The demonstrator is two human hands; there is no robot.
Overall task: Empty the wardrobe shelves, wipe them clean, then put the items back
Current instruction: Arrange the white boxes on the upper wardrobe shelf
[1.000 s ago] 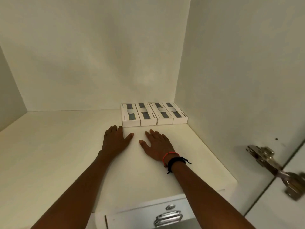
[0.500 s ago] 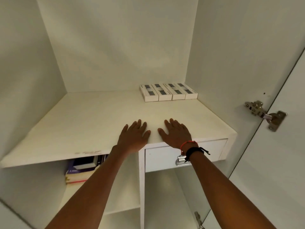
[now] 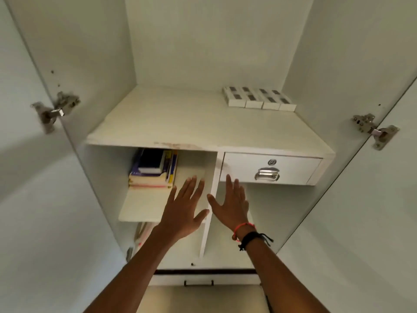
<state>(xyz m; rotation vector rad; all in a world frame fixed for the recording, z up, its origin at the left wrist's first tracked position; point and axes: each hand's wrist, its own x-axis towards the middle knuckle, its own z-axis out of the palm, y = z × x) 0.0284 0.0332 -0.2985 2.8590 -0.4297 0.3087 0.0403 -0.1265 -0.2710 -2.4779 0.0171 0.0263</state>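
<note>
Head view: both arms reach up into the open wardrobe (image 3: 203,41). The left hand (image 3: 182,211) and the right hand (image 3: 230,206) are raised side by side, fingers straight and spread, holding nothing. The upright divider (image 3: 208,233) runs between them; I cannot tell whether either touches it. Just past the left fingertips a stack of books (image 3: 153,170) sits on the small shelf (image 3: 144,206). Just past the right fingertips is a drawer (image 3: 297,168) with a metal handle (image 3: 267,173). Farther back, on the wide shelf (image 3: 180,123), four white boxes (image 3: 259,99) stand in a row, well beyond the right hand.
</note>
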